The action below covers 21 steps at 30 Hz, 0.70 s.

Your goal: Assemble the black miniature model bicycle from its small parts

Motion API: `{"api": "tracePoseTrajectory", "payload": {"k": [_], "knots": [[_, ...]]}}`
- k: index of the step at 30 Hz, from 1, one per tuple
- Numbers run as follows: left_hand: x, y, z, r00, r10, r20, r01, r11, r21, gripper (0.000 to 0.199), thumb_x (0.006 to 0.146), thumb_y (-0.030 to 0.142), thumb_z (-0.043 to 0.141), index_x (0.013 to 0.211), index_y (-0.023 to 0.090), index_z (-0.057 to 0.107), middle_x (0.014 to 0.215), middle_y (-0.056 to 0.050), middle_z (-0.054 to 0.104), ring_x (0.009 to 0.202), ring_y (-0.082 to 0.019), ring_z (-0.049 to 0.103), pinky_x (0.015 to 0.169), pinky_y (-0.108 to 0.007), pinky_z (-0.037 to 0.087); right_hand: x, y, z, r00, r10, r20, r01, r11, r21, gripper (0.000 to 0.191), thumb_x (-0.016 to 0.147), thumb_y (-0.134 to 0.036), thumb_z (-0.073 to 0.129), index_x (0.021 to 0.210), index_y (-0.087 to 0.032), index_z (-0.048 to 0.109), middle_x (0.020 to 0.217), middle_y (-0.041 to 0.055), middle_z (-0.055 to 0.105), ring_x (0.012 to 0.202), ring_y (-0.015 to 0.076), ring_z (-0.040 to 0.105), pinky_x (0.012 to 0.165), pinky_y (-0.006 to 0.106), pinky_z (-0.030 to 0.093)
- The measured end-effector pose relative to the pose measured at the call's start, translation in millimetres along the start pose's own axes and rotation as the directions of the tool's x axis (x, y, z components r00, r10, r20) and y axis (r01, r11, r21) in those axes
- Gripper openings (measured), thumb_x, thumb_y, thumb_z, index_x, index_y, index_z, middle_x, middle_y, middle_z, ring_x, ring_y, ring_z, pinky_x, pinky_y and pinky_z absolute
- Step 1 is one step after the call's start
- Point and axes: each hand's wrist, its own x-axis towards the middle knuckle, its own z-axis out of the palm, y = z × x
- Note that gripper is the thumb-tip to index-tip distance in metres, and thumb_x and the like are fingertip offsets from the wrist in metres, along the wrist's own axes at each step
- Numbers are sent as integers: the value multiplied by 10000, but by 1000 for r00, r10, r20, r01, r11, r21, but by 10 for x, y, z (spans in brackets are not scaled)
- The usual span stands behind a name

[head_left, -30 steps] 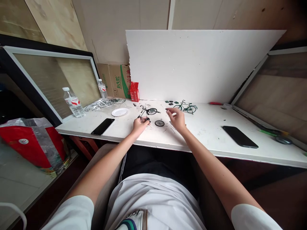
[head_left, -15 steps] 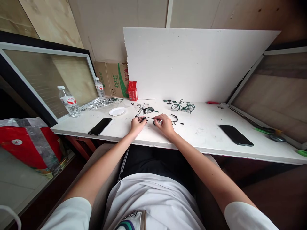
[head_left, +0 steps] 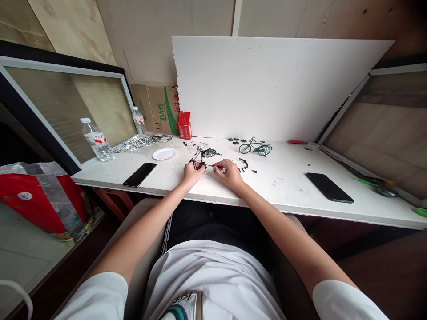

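Note:
My left hand (head_left: 192, 174) is closed on a small black model bicycle frame (head_left: 199, 164), held just over the white table. Facing it, my right hand (head_left: 229, 172) pinches a thin dark rod-like part (head_left: 209, 166) that points at the frame; its exact kind is too small to make out. Just beyond the frame lies a black spoked model wheel (head_left: 209, 153). A curved black part (head_left: 244, 164) rests to the right of my right hand, with a tiny black piece (head_left: 254, 171) beside it. Farther back stands a finished-looking green model bicycle (head_left: 255, 146).
Two phones lie on the table, one at left (head_left: 140, 174) and one at right (head_left: 329, 187). A white lid-like disc (head_left: 164, 154), a water bottle (head_left: 97, 140), a red box (head_left: 185, 125) and plastic part frames (head_left: 140, 143) stand or lie at left. A white board (head_left: 280, 89) leans behind.
Both hands stay almost in place with the same parts in them. The gap between the rod-like part and the frame looks slightly smaller. The whole view has shifted a little.

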Motion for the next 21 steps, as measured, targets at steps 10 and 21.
{"api": "tracePoseTrajectory", "payload": {"k": [10, 21], "knots": [[-31, 51, 6, 1000, 18, -3, -18, 999, 45, 248, 736, 244, 802, 962, 159, 742, 855, -73, 779, 835, -230, 759, 862, -364, 594, -6, -47, 4, 1000, -3, 2, 3, 1000, -17, 184, 985, -328, 631, 1013, -248, 795, 989, 98, 753, 1009, 285, 662, 822, 398, 544], [4, -4, 1, 999, 46, -3, -45, 994, 96, 221, 732, 247, 777, 932, 159, 748, 886, -84, 785, 824, -227, 750, 836, -354, 587, -25, -65, 28, 995, -78, -56, 76, 997, -31, 162, 957, -232, 655, 1030, -229, 800, 955, 75, 721, 824, 208, 665, 713, 324, 540]]}}
